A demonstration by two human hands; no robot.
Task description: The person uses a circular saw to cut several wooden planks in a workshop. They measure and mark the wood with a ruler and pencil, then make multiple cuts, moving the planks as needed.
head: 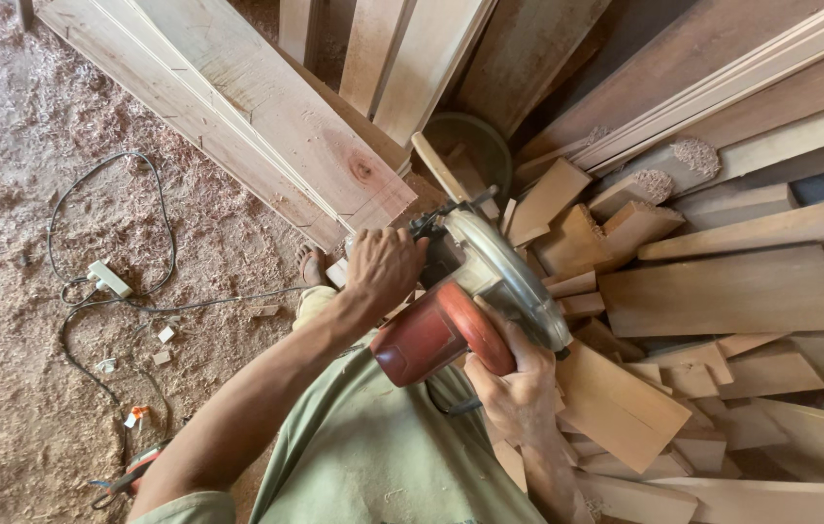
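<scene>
Person in a green shirt (373, 466) is looking straight down over both arms. Right hand (519, 383) is wrapping under and around the back end of a circular saw (461, 311), fingers curled on its red motor housing (427, 335). Left hand (383, 264) is closing over the top front of the saw, by the dark handle; the exact grip is hidden behind the knuckles, probably clamped on the handle. The hands are sitting apart, one at each end of the tool. The saw is being held up at belly level, its round metal blade guard (514, 281) facing right, over a heap of short wood offcuts (616, 403).

A bare foot (312, 264) is showing just past the left forearm, on the floor (14, 291), which is lying thick with reddish sawdust. A black cable (155, 218) is looping across the sawdust to a white power strip (108, 278). Low left, a small red-handled tool (135, 466) is lying half hidden.

Further out, a wide flat board (723, 291) is resting on the offcut pile at right. Long pale planks (247, 107) are leaning in from the upper left, and a wooden handle (438, 165) is poking up beside a dark round tub (475, 146).
</scene>
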